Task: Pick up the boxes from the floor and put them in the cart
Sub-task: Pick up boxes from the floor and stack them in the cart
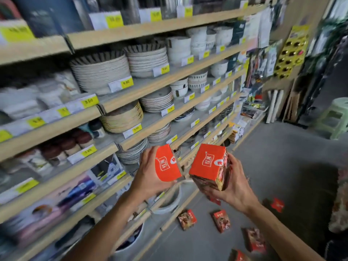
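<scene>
My left hand (150,172) grips one red box (166,163), my right hand (232,183) another (208,166), both raised for carrying; more boxes (221,220) lie on the floor (273,147) at five o'clock, cart unseen.

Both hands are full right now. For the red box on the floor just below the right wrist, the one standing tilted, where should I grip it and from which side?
Judging by its pose, take that red box from above, fingers and thumb pinching its two long narrow edges. It lies tilted on the grey floor with its printed face up, apart from the neighbouring box, so both edges look reachable. Motion blur hides finer detail.
</scene>
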{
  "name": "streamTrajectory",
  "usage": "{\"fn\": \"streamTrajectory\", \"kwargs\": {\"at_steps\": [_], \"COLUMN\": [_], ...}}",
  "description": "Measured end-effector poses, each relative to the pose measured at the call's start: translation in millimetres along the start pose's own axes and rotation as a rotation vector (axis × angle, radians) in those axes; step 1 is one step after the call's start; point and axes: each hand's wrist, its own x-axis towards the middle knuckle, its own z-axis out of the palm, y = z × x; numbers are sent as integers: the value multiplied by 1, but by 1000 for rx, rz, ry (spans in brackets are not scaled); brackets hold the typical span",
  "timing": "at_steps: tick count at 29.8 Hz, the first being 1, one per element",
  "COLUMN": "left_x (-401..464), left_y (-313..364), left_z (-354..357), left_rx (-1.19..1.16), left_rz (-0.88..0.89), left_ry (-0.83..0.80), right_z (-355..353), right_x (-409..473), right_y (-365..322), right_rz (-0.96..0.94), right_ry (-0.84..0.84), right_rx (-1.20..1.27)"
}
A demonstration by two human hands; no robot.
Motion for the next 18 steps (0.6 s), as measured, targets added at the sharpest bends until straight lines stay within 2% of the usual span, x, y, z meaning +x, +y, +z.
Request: {"fn": "streamTrajectory", "kwargs": {"at_steps": [9,18], "left_x": [-81,-223], "left_y": [-27,-58], "left_z": [-91,-202], "left_rx": [153,299], "left_rz": [-221,-466], "left_ry": [195,381], "right_z": [77,200], "right_x": [34,17], "right_y": [-55,-162], "right_rz": [-217,-412], "right_ry": [-195,-490], "right_rx": [173,365]}}
